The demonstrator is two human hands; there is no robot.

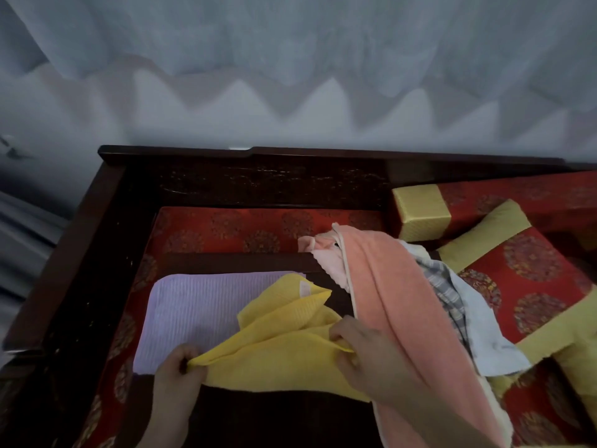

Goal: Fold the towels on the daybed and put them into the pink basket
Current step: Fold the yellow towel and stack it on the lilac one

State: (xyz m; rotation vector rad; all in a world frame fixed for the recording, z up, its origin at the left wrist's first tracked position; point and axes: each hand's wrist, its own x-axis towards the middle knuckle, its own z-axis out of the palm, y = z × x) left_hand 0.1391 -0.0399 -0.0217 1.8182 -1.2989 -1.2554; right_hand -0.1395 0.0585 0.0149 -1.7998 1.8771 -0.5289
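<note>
A yellow towel (284, 344) lies crumpled over a low dark wooden table (284, 415) on the daybed. My left hand (177, 373) pinches its near left corner. My right hand (361, 347) grips its right edge. Under the yellow towel's far part a lilac towel (200, 312) lies flat. To the right a salmon-pink towel (397, 312) drapes over the table's edge, with a pale pink cloth (326, 257) and a checked grey-blue cloth (458, 305) beside it. No pink basket is in view.
The daybed has a dark wooden frame (245, 176) and a red patterned cushion (258, 227). Red and gold bolsters and pillows (497, 240) lie at the right. A pale curtain (290, 76) hangs behind.
</note>
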